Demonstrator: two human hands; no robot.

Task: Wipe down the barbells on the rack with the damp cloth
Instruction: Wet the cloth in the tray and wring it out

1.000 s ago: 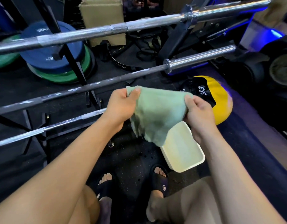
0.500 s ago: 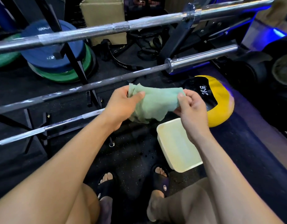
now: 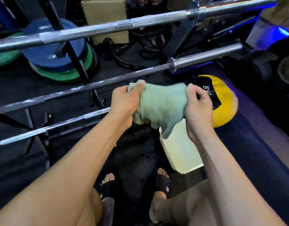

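At centre frame we hold the cloth (image 3: 161, 105) stretched between both hands, above the floor and short of the rack. Our left hand (image 3: 124, 101) pinches its upper left corner, thumb pressed over the fabric and the other fingers curled behind it; our right hand (image 3: 198, 108) grips the opposite edge with its fingers bent round the bunched hem. One loose corner dangles toward the tub (image 3: 181, 150) on the floor at lower centre.

The three bars run slantwise across the frame: the top bar (image 3: 95, 30) across the upper part, the middle bar (image 3: 85, 88) just beyond our left knuckles, the low bar (image 3: 65, 122) at centre left, passing behind our left wrist. The cloth touches none of them, so by our reading the wiping is not yet under way.

The risks we see from here: a cloth gripped only at its edges could slip from one hand once it drags along knurled steel, and it looks likelier to skim the bar than wrap it unless we fold it first. If it carries too much water, drips could land on the dark floor beside our sandals (image 3: 108, 185) and make the footing slick. Leaning in for the top bar could knock our forearm against the middle one. The ball (image 3: 225, 101) at centre right sits close enough to catch a careless step.
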